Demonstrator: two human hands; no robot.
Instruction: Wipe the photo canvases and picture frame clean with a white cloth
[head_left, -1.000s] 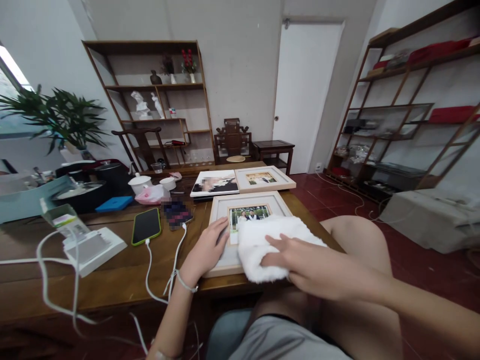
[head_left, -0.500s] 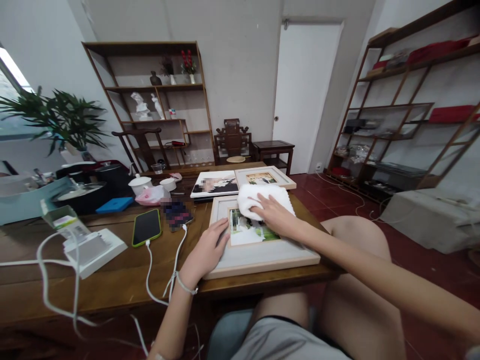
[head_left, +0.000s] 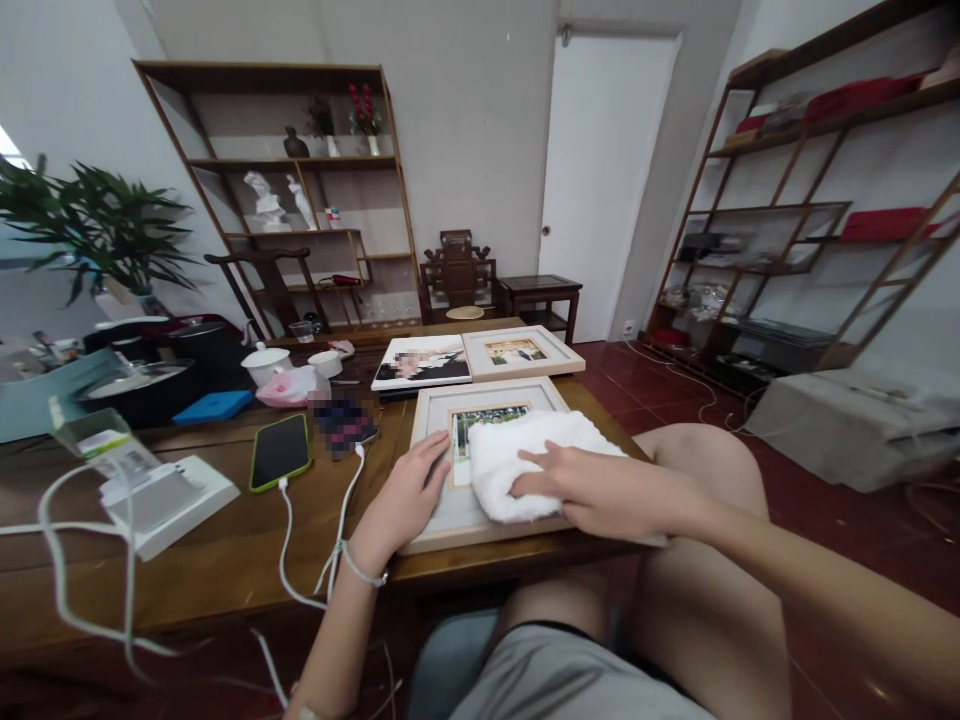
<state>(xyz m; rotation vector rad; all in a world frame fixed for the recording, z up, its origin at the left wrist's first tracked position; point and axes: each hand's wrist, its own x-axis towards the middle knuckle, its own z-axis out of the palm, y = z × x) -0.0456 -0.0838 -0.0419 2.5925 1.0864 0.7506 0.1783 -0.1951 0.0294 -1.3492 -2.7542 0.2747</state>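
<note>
A light wooden picture frame (head_left: pixel 457 517) with a white mat and a green outdoor photo lies flat at the table's near edge. My left hand (head_left: pixel 405 494) rests on its left border, fingers stretched out. On the frame's lower right part, my right hand (head_left: pixel 589 485) presses a folded white towel (head_left: pixel 499 470), its fingers dug into the fluffy cloth. The towel hides much of the photo. Just behind lie a second framed picture (head_left: pixel 559 352) and a frameless photo panel (head_left: pixel 450 372) side by side.
Left of the frame lie a green-cased phone (head_left: pixel 280 453) with a white cable, a dark blurred item (head_left: pixel 343 422) and an opened white box (head_left: pixel 176 505). Farther back are a pink plastic bag (head_left: pixel 292 387), a white lidded pot (head_left: pixel 265 364) and a blue box (head_left: pixel 213 406).
My right hand has slid the towel from the frame's upper part toward me, down to the lower right. My left hand stays on the left border. The camera view has shifted slightly.
</note>
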